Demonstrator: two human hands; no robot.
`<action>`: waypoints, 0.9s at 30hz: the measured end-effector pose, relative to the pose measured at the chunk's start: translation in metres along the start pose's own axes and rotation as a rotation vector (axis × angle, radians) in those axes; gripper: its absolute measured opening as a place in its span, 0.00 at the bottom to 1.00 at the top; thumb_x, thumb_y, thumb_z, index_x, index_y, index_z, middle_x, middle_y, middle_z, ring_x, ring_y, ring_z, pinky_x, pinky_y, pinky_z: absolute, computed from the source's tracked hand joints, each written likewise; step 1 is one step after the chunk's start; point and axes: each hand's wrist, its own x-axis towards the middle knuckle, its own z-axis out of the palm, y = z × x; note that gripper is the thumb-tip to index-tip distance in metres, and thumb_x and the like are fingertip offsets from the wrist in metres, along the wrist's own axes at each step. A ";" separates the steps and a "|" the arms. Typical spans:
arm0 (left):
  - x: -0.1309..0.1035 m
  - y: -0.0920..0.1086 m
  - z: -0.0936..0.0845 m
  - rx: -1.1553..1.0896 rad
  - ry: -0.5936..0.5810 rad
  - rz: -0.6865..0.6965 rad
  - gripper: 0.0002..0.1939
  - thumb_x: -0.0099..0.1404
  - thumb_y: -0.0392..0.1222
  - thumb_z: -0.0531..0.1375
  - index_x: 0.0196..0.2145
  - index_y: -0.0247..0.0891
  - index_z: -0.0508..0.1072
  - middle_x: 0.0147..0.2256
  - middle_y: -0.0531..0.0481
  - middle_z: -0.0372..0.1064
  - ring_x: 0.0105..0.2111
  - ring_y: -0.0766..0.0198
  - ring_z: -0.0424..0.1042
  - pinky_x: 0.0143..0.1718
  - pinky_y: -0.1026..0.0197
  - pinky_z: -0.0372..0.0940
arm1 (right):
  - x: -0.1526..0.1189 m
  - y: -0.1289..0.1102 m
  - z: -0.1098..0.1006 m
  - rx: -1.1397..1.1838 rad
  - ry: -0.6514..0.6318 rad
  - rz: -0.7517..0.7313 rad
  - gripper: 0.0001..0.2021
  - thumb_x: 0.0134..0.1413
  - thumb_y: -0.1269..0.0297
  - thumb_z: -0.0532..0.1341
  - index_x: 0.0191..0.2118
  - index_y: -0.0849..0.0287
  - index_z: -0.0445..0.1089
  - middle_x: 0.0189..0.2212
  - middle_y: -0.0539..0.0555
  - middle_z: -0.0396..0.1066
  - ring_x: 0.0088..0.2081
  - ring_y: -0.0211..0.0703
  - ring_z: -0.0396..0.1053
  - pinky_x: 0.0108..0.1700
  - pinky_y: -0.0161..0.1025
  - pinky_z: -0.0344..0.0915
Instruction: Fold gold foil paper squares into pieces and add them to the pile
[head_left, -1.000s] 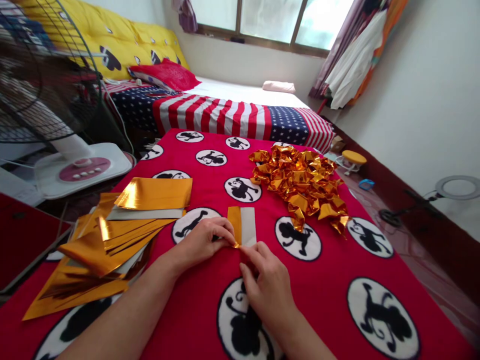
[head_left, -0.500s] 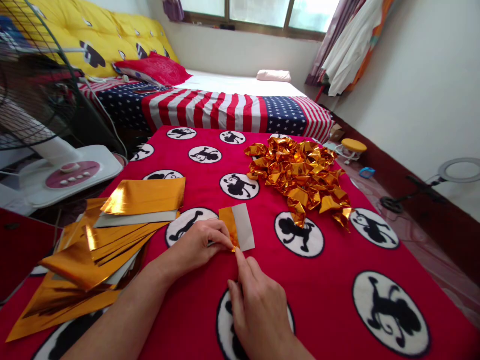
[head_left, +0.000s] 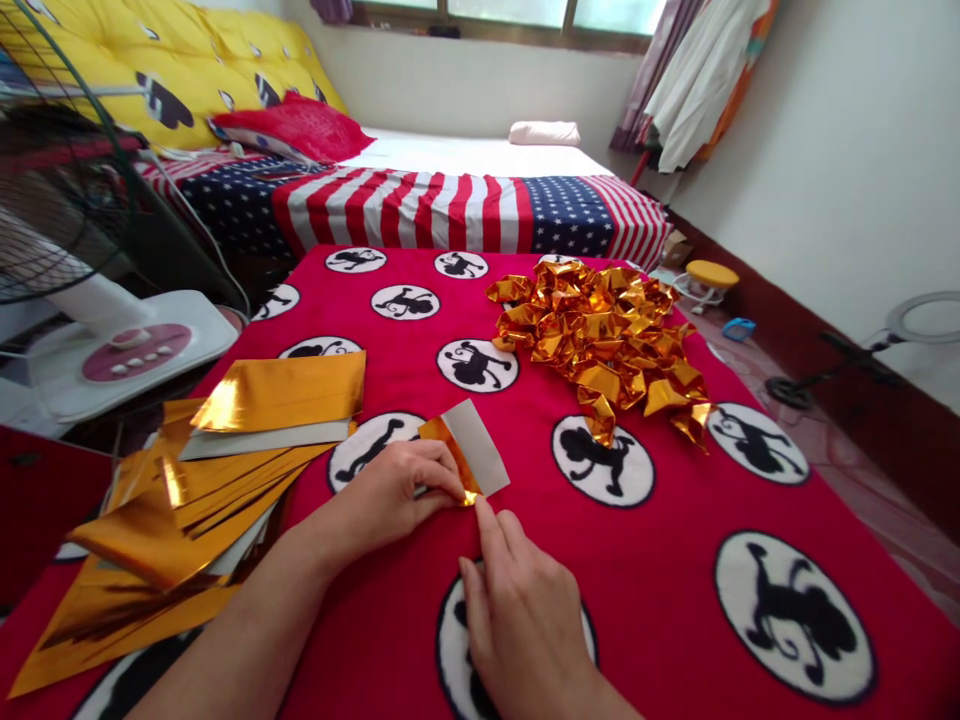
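A sheet of gold foil paper, partly folded, lies tilted on the red cloth, its pale grey-white back showing along the right side. My left hand is closed on its near left corner, the fingertips pinching the folded edge. With its index finger stretched out, my right hand touches the near corner beside the left fingertips. The right thumb stays apart from that finger, and nothing shows between them. To the left, a stack of flat gold foil sheets is fanned out. A heap of folded gold foil pieces rests at the back right.
The red cloth with monkey patches covers the surface. A fan with a white base stands at the left. Beyond is a bed with a flag-pattern cover. A yellow stool and a ring light are on the right.
The foil paper has turned anticlockwise, its far end swinging left. Both hands stay together at its near corner. The whole view has shifted slightly.
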 end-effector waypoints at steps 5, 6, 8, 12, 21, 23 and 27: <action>0.001 -0.002 -0.002 0.024 -0.001 -0.002 0.06 0.62 0.36 0.62 0.35 0.40 0.80 0.33 0.49 0.73 0.33 0.67 0.71 0.37 0.66 0.65 | 0.000 -0.001 0.001 -0.035 0.002 -0.015 0.23 0.57 0.68 0.55 0.59 0.63 0.60 0.38 0.58 0.71 0.31 0.45 0.71 0.29 0.38 0.62; 0.001 -0.002 -0.002 0.037 -0.004 -0.002 0.06 0.62 0.37 0.62 0.36 0.40 0.80 0.34 0.49 0.72 0.34 0.67 0.71 0.38 0.66 0.65 | 0.000 -0.001 0.002 -0.043 0.004 -0.021 0.23 0.57 0.69 0.55 0.59 0.63 0.59 0.38 0.58 0.70 0.31 0.45 0.71 0.29 0.38 0.61; 0.001 -0.004 -0.003 0.062 -0.008 0.002 0.06 0.62 0.38 0.62 0.36 0.41 0.80 0.34 0.49 0.72 0.34 0.66 0.70 0.38 0.65 0.64 | -0.001 -0.001 0.003 -0.056 0.007 -0.027 0.24 0.57 0.69 0.55 0.59 0.63 0.59 0.37 0.58 0.70 0.31 0.45 0.71 0.29 0.39 0.61; 0.003 -0.004 -0.003 0.078 -0.002 0.006 0.07 0.63 0.37 0.61 0.36 0.41 0.80 0.34 0.49 0.71 0.35 0.66 0.70 0.38 0.64 0.64 | -0.001 -0.001 0.004 -0.064 0.006 -0.032 0.23 0.57 0.71 0.54 0.59 0.63 0.60 0.37 0.58 0.70 0.31 0.44 0.71 0.29 0.38 0.61; 0.005 -0.001 0.002 0.083 0.043 -0.030 0.06 0.62 0.33 0.59 0.31 0.38 0.77 0.33 0.49 0.71 0.35 0.65 0.69 0.39 0.64 0.64 | -0.002 0.004 0.002 0.016 -0.013 0.016 0.22 0.56 0.72 0.52 0.58 0.62 0.61 0.37 0.57 0.71 0.32 0.45 0.72 0.29 0.37 0.61; 0.005 -0.001 0.002 0.099 0.042 -0.042 0.06 0.63 0.32 0.59 0.31 0.37 0.76 0.34 0.49 0.71 0.35 0.65 0.69 0.39 0.63 0.64 | -0.001 0.005 0.000 0.053 -0.026 0.035 0.21 0.56 0.73 0.52 0.57 0.61 0.62 0.36 0.56 0.71 0.32 0.44 0.72 0.29 0.37 0.60; 0.007 0.001 0.002 0.132 0.023 -0.048 0.07 0.63 0.32 0.58 0.31 0.37 0.75 0.34 0.49 0.71 0.35 0.65 0.69 0.39 0.63 0.63 | 0.003 0.011 -0.006 0.190 -0.005 0.059 0.18 0.58 0.72 0.52 0.54 0.57 0.64 0.37 0.55 0.73 0.33 0.43 0.73 0.31 0.35 0.60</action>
